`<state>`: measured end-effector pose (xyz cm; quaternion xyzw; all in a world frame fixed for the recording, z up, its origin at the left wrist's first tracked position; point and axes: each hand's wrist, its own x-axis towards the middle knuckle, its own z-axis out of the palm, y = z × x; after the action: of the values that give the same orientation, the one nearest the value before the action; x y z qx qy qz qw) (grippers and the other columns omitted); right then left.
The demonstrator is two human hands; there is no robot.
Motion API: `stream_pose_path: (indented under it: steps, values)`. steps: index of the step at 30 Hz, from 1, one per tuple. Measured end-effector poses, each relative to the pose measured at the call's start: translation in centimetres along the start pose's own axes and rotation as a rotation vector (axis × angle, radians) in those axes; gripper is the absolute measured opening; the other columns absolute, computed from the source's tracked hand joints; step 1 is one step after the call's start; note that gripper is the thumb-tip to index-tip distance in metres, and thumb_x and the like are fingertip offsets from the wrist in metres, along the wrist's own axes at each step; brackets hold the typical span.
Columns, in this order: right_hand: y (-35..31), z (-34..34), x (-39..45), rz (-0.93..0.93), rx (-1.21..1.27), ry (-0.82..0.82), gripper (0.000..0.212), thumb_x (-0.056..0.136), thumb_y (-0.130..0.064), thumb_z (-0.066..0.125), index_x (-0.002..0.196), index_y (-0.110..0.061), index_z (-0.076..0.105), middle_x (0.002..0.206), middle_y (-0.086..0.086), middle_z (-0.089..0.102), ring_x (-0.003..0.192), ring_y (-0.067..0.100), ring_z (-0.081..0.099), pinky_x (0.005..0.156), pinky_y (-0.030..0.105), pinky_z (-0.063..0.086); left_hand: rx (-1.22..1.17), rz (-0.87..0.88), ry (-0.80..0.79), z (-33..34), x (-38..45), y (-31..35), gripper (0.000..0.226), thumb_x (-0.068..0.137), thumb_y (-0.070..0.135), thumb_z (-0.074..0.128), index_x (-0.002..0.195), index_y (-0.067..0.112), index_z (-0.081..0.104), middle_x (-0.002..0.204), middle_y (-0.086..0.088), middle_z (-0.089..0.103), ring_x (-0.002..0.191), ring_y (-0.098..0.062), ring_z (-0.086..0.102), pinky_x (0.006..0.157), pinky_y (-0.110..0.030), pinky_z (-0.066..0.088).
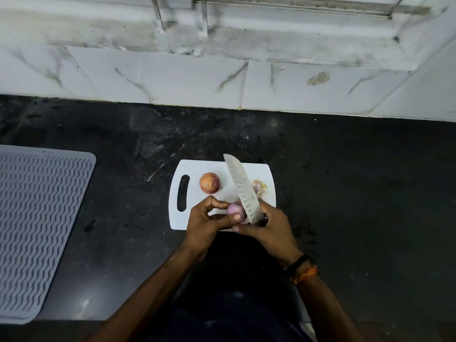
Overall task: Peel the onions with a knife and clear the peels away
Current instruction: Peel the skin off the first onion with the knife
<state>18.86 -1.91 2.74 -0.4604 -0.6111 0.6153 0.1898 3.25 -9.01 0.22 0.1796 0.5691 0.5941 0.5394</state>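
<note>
Head view: knife [243, 191] handle hidden inside right hand [267, 224].

Dark tabletop [345, 169] is lying bare to the right of the white cutting board [197, 218] and behind it up to the tiled wall [172, 77]. On the board, an unpeeled onion [209, 183] and a peel pile [259, 187] are sitting apart, the raised knife blade [243, 188] slanting between them. A grey ribbed mat [37, 218] is filling the far left.
</note>
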Motion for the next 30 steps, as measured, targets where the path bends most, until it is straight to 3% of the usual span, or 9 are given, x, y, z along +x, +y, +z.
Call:
stream_pose_path:
  steps: [2, 5, 8, 12, 19, 22, 26, 30]
  values:
    - [-0.1, 0.3, 0.3, -0.01, 0.013, 0.001, 0.047, 0.068, -0.018, 0.092, 0.111, -0.024, 0.073, 0.102, -0.01, 0.076, 0.097, 0.006, 0.071, 0.082, 0.022, 0.055, 0.005, 0.012, 0.011, 0.0, 0.0, 0.2, 0.034, 0.06, 0.015, 0.091, 0.086, 0.007, 0.071, 0.099, -0.022, 0.075, 0.092, -0.042, 0.073, 0.083, -0.05, 0.059]
    - [0.0, 0.4, 0.8, -0.023, 0.052, -0.004, 0.048, 0.069, -0.02, 0.092, 0.113, -0.02, 0.072, 0.107, -0.005, 0.076, 0.103, 0.012, 0.071, 0.089, 0.03, 0.057, -0.017, 0.017, 0.037, -0.1, 0.1, 0.4, 0.027, 0.066, 0.013, 0.086, 0.089, 0.006, 0.074, 0.099, -0.019, 0.075, 0.093, -0.037, 0.073, 0.087, -0.05, 0.058]
    - [0.0, 0.5, 1.1, -0.03, 0.138, 0.02, 0.049, 0.068, -0.01, 0.09, 0.114, -0.013, 0.071, 0.108, 0.001, 0.076, 0.105, 0.017, 0.071, 0.09, 0.031, 0.057, -0.121, -0.022, 0.052, -0.1, 0.2, 0.6, 0.013, 0.074, 0.01, 0.077, 0.087, 0.01, 0.078, 0.101, -0.016, 0.076, 0.091, -0.03, 0.073, 0.085, -0.047, 0.058]
    - [0.0, 0.6, 1.3, -0.03, 0.228, 0.02, 0.047, 0.069, 0.001, 0.086, 0.113, -0.009, 0.07, 0.108, 0.004, 0.076, 0.105, 0.02, 0.071, 0.089, 0.029, 0.057, -0.192, -0.055, 0.075, -0.4, 0.4, 0.6, 0.01, 0.08, 0.005, 0.071, 0.089, 0.002, 0.074, 0.1, -0.018, 0.075, 0.09, -0.029, 0.073, 0.077, -0.036, 0.059]
    - [0.1, 0.5, 1.7, -0.074, 0.186, 0.034, 0.043, 0.072, 0.003, 0.084, 0.11, -0.014, 0.071, 0.107, 0.001, 0.076, 0.105, 0.019, 0.071, 0.091, 0.031, 0.056, 0.173, 0.02, 0.219, -1.3, 1.6, -0.6, 0.011, 0.093, -0.001, 0.065, 0.088, 0.007, 0.07, 0.078, -0.01, 0.073, 0.072, -0.023, 0.068, 0.065, -0.032, 0.055]
    - [0.1, 0.3, 2.0, -0.089, 0.144, 0.051, 0.046, 0.069, -0.001, 0.088, 0.109, -0.016, 0.072, 0.107, 0.0, 0.076, 0.104, 0.017, 0.07, 0.092, 0.031, 0.057, 0.288, 0.07, 0.207, -1.4, 1.7, -0.7, 0.007, 0.093, 0.003, 0.067, 0.096, 0.009, 0.069, 0.081, -0.009, 0.074, 0.075, -0.023, 0.071, 0.067, -0.038, 0.06]
    - [0.8, 0.2, 2.4, -0.081, 0.075, 0.077, 0.052, 0.066, -0.01, 0.092, 0.112, -0.019, 0.071, 0.108, -0.003, 0.074, 0.105, 0.016, 0.069, 0.093, 0.032, 0.057, 0.565, 0.154, 0.19, -1.4, 1.8, -0.5, 0.02, 0.085, 0.0, 0.075, 0.096, 0.016, 0.073, 0.094, 0.005, 0.075, 0.084, -0.013, 0.072, 0.069, -0.026, 0.061]
    - [1.4, 0.0, 2.7, -0.057, 0.019, 0.083, 0.064, 0.064, -0.019, 0.094, 0.122, -0.021, 0.067, 0.114, -0.005, 0.072, 0.109, 0.014, 0.068, 0.093, 0.032, 0.057, 0.404, 0.201, 0.136, -1.1, 1.5, -0.3, 0.003, 0.092, 0.017, 0.073, 0.092, 0.015, 0.075, 0.081, 0.001, 0.075, 0.073, -0.019, 0.072, 0.068, -0.041, 0.062]
